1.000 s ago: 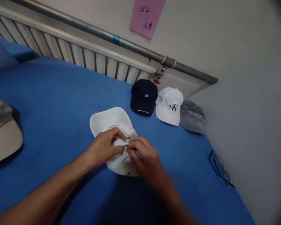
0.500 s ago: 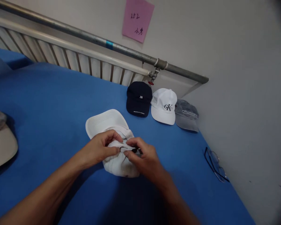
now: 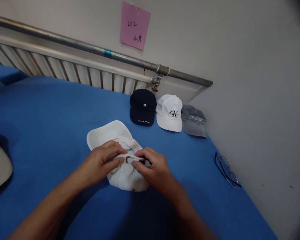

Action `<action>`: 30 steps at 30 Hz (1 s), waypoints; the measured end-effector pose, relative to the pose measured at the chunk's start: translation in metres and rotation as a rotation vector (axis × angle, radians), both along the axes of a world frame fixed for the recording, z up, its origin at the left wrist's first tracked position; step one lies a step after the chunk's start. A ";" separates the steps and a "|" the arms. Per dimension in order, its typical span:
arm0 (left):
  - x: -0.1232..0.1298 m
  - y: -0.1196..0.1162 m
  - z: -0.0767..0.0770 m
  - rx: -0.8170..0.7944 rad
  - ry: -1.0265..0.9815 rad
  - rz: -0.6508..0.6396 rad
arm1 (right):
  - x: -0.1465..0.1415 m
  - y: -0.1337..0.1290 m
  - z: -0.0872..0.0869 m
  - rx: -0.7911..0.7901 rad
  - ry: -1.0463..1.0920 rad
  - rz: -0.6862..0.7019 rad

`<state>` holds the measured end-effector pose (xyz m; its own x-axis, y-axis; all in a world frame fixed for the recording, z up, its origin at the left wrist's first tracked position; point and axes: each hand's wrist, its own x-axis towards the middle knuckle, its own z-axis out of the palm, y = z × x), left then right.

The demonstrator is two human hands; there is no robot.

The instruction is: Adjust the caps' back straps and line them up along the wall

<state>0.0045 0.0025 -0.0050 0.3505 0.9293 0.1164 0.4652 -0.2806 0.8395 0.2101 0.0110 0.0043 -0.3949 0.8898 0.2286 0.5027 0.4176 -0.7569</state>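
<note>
A white baseball cap (image 3: pixel 126 178) lies upside down on the blue surface, its brim (image 3: pixel 108 131) toward the far left. Across its back opening runs an adjustment strap (image 3: pixel 133 159) with a small dark buckle (image 3: pixel 127 160). My left hand (image 3: pixel 103 161) pinches the strap just left of the buckle, thumb and forefinger closed on it. On the right, my right hand (image 3: pixel 153 165) grips the strap between thumb and fingers, beside a dark piece on it. The cap's inside is partly hidden by my fingers.
Along the back stand a navy cap (image 3: pixel 143 108), a white cap with black letters (image 3: pixel 169 115) and a grey cap (image 3: pixel 193 121). Eyeglasses (image 3: pixel 226 170) lie near the right edge by the wall. A beige-brimmed cap (image 3: pixel 0 166) is at far left. A radiator (image 3: pixel 72 71) runs behind.
My left fingers have slid a little left along the strap, so the buckle now shows more clearly. My right hand keeps its grip. The whole view has shifted slightly.
</note>
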 end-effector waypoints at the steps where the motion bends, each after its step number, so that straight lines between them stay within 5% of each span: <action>1: 0.001 -0.001 0.001 0.000 0.026 0.000 | 0.000 0.000 0.000 -0.004 0.003 -0.004; 14: -0.007 -0.004 0.009 -0.334 -0.116 -0.143 | 0.004 0.003 0.010 -0.380 0.129 0.092; 23: -0.002 -0.002 0.006 -0.207 0.027 -0.232 | 0.002 0.001 0.006 -0.305 0.020 0.229; 30: 0.001 -0.004 0.005 -0.151 0.068 -0.174 | -0.005 0.001 -0.007 -0.150 0.000 0.112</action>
<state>0.0056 -0.0010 -0.0003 0.5090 0.8594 -0.0490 0.4776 -0.2346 0.8467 0.2049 0.0124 -0.0024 -0.4936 0.8643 0.0971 0.4590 0.3537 -0.8150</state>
